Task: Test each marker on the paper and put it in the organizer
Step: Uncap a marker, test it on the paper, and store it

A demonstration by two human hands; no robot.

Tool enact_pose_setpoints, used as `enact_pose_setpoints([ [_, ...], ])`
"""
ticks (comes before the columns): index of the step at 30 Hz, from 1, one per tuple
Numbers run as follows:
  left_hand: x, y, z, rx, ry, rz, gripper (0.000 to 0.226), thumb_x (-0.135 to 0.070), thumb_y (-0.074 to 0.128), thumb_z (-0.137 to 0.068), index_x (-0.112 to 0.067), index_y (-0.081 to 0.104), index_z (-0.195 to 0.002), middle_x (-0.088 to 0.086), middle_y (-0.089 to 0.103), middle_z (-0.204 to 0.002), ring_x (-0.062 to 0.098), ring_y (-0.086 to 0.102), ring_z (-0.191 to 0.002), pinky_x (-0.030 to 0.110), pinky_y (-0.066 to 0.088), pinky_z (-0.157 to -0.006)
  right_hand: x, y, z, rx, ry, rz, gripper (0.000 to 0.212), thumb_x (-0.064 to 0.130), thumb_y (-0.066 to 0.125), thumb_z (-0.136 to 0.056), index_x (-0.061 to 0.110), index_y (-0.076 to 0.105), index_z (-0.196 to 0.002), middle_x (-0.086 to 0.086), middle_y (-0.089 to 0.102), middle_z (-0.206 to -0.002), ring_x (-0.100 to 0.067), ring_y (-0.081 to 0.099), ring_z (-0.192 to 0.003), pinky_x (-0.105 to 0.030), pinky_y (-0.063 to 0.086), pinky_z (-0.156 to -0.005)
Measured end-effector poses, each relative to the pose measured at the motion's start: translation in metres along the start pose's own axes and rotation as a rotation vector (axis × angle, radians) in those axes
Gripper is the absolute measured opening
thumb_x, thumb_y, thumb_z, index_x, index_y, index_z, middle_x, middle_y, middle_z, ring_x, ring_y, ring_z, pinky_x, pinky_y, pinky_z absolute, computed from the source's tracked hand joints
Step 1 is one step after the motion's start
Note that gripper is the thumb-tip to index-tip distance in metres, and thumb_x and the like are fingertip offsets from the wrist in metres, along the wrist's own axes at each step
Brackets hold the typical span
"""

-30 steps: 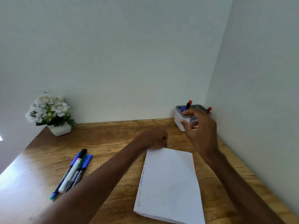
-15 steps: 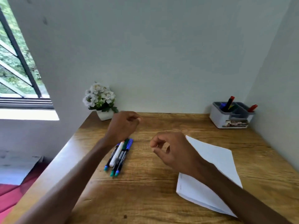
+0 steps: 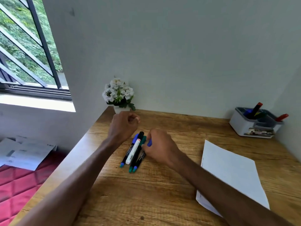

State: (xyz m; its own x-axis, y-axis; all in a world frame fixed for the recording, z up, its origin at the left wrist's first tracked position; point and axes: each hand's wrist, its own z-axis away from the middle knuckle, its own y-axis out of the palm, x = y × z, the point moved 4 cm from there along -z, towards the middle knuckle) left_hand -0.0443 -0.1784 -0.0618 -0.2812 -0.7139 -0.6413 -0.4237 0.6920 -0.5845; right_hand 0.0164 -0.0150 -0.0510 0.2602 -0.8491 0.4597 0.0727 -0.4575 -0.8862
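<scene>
We log a brown wood-grain table (image 3: 162, 193), white paper (image 3: 228, 173), and a white organizer (image 3: 244, 126) with grey compartments and red-capped markers (image 3: 259, 105). On the table lie a white marker (image 3: 134, 150) with a black cap, a black blue-capped marker (image 3: 141, 158) and a black green-capped marker (image 3: 136, 156). We also note white flowers (image 3: 118, 93) with green leaves, a white pot (image 3: 121, 109) and red diamond-quilted fabric (image 3: 16, 190).

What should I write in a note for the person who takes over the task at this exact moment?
The left hand is a fist above the table, holding nothing.
The right hand pinches the blue marker, one of four markers lying on the table.
The paper lies to the right; the organizer stands in the back right corner.
Done: stored markers already stand in the organizer.
Left: test these four on the paper and store each one.
</scene>
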Motion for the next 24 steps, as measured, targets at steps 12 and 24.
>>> enact_pose_setpoints([
  [12, -0.053, 0.025, 0.027, 0.172, 0.21, 0.043, 0.019, -0.024, 0.067, -0.098, -0.02, 0.074, -0.115, -0.015, 0.072, -0.101, -0.013, 0.061, -0.083, 0.017, 0.053, -0.075, -0.056, -0.036, -0.005, 0.111, 0.124, -0.277, 0.011, 0.012, 0.076, -0.089, 0.005, 0.068, -0.091, -0.011, 0.075, -0.08, -0.012, 0.073, -0.056, -0.03, 0.062, -0.062],
  [24, -0.109, 0.04, 0.056, 0.162, 0.515, 0.095, 0.019, -0.028, 0.066, -0.1, -0.019, 0.071, -0.117, -0.009, 0.071, -0.099, 0.006, 0.063, -0.083, 0.03, 0.054, -0.071, -0.109, -0.087, 0.035, -0.034, -0.249, -0.27, 0.018, 0.02, 0.066, -0.098, 0.021, 0.078, -0.111, 0.008, 0.078, -0.086, -0.006, 0.069, -0.077, -0.019, 0.048, -0.068],
])
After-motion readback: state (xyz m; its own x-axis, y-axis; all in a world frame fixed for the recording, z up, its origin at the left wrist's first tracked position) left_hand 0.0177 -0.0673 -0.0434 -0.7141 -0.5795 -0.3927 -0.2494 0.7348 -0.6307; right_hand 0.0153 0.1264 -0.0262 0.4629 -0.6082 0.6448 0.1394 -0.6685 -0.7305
